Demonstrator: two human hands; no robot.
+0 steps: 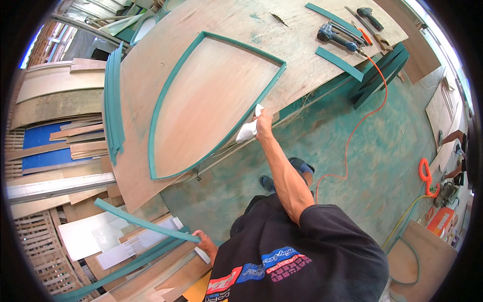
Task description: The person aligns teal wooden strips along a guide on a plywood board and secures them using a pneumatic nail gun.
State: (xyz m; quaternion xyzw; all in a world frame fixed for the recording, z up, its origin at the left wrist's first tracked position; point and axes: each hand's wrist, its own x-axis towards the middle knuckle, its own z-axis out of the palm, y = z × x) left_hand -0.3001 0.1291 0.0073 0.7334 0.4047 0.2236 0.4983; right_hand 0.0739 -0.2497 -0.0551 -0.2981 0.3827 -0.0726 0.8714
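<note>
My left hand [205, 244] is closed at the lower left, gripping the end of a thin teal strip [146, 222] that slants up and away to the left. A crumpled white item [246, 132], cloth or a soft bag, is clasped in my right hand [263, 125]. That hand is at the table's near edge, close to the right side of a teal-edged frame [157, 113]. The frame has two long curved sides meeting in a point at the near left and a shorter, angled far end. It lies on the pale wooden tabletop [302, 75].
Stacked teal strips [114, 100] lie along the table's left side. At the far right are a nail gun [338, 38] with an orange hose [347, 146], a drill [371, 19] and short teal pieces [339, 64]. Boards [55, 110] fill the left. Another person's limbs [455, 138] show at the right.
</note>
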